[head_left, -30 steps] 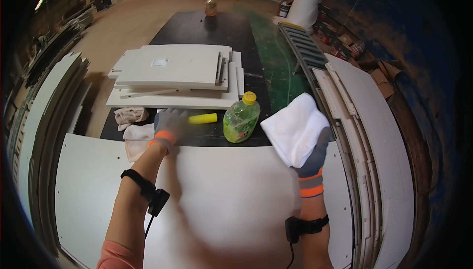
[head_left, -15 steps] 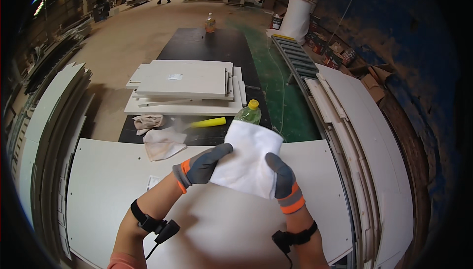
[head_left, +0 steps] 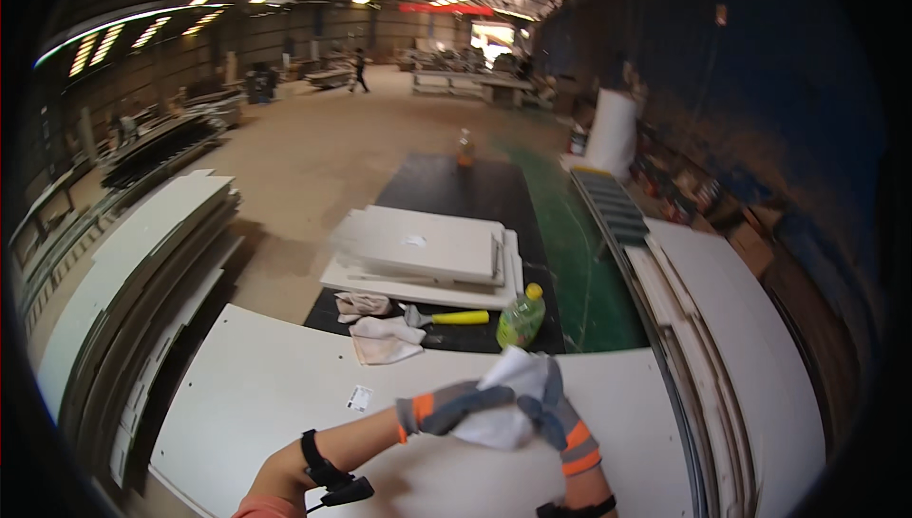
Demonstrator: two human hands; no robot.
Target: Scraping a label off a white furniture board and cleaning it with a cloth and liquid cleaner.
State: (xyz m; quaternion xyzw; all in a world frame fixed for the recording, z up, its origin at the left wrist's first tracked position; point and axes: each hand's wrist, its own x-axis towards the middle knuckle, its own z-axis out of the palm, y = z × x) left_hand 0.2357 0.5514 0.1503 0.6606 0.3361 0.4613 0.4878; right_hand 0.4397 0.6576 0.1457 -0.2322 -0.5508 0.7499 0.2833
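Note:
A white cloth (head_left: 502,426) is bunched between my two gloved hands, just over a large white panel (head_left: 275,371). My left hand (head_left: 464,407), in a grey glove with an orange band, closes on the cloth from the left. On its other side my right hand (head_left: 551,406), gloved alike, grips it too. Past the hands stands a bottle of green liquid with a yellow cap (head_left: 521,317). To its left lies a scraper with a yellow handle (head_left: 461,318). Two crumpled rags, one whitish (head_left: 388,339) and one brownish (head_left: 363,305), rest near the panel's far edge.
A stack of white boards (head_left: 427,247) sits on the dark table (head_left: 432,181), with an orange bottle (head_left: 465,150) behind it. Piled panels flank me on the left (head_left: 142,262) and right (head_left: 750,328). A roller conveyor (head_left: 608,203) runs along the right. Far off, a person (head_left: 359,72) walks.
The cloth was spread out between my hands; now it is folded and bunched, with my hands closer together. The view has tilted up, showing more of the hall and ceiling.

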